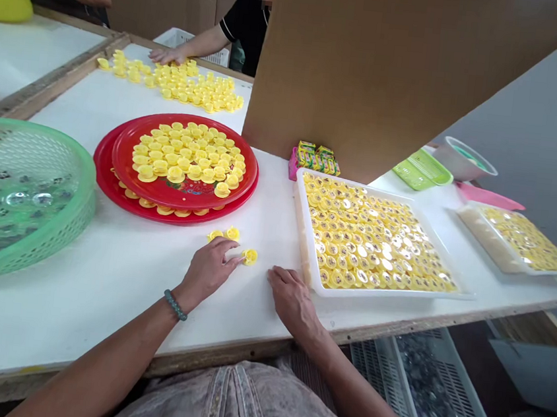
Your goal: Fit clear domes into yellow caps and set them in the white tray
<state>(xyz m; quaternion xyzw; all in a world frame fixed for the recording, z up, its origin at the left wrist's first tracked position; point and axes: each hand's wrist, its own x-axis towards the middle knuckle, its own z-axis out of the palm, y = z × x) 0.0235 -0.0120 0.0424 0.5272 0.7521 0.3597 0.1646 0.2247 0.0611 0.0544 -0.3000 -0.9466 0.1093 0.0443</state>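
Note:
My left hand (pixel 208 273), with a beaded bracelet, reaches over the table with thumb and forefinger apart. Its thumb tip touches a small yellow cup-shaped piece (pixel 250 256). Just beyond its fingers lie two more such pieces, one of them a yellow piece (pixel 233 233). My right hand (pixel 293 300) rests on the table with its fingers curled together; its palm side is hidden. Right beside it stands a white tray (pixel 317 287) filled with rows of yellow pieces bearing shiny round tops. Stacked red trays (pixel 180 195) farther off carry many plain yellow pieces.
A green basket (pixel 70 226) of clear round parts stands at left. Loose yellow pieces (pixel 196 87) lie near a co-worker's hand (pixel 168 56). A cardboard panel (pixel 353 70) rises behind small yellow-green boxes (pixel 318 158). Another filled tray (pixel 504 242) is at right; a crate (pixel 456 413) sits below.

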